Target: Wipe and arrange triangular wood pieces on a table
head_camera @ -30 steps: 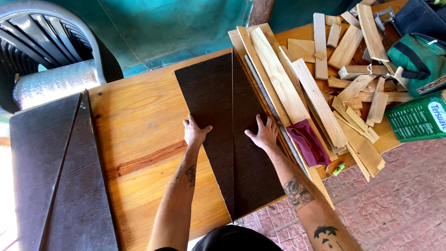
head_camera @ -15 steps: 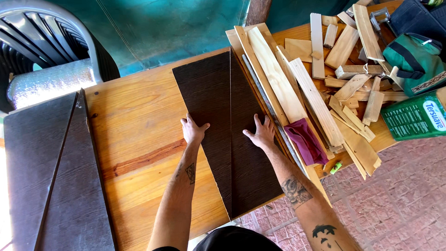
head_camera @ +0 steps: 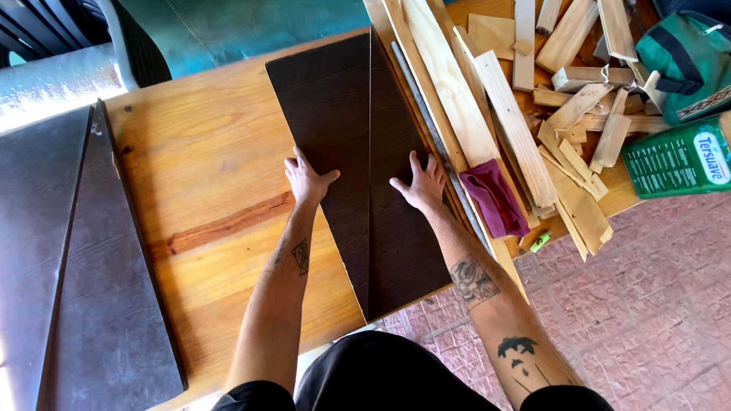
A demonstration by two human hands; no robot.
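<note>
Centrally in the frame, two dark brown boards lie side by side on a pale wooden table, their long edges meeting in a thin seam that runs from the upper middle of the picture down toward the lower middle, where the boards narrow to a point at the table's near edge. Both of the person's hands rest flat on them, fingers spread and not gripping anything. The left hand presses on the left board at its outer edge, with the thumb stretched toward the seam. The right hand lies on the right board near its right edge, just beside a grey metal strip that runs diagonally along the boards. To the right of that strip, long pale wooden planks lie stacked at an angle, and a folded dark red cloth sits on their lower end. Farther to the upper right is a loose pile of short wood offcuts, with a green box and a green bag at the right edge. At the left of the frame two more dark panels lie over the table's end.
</note>
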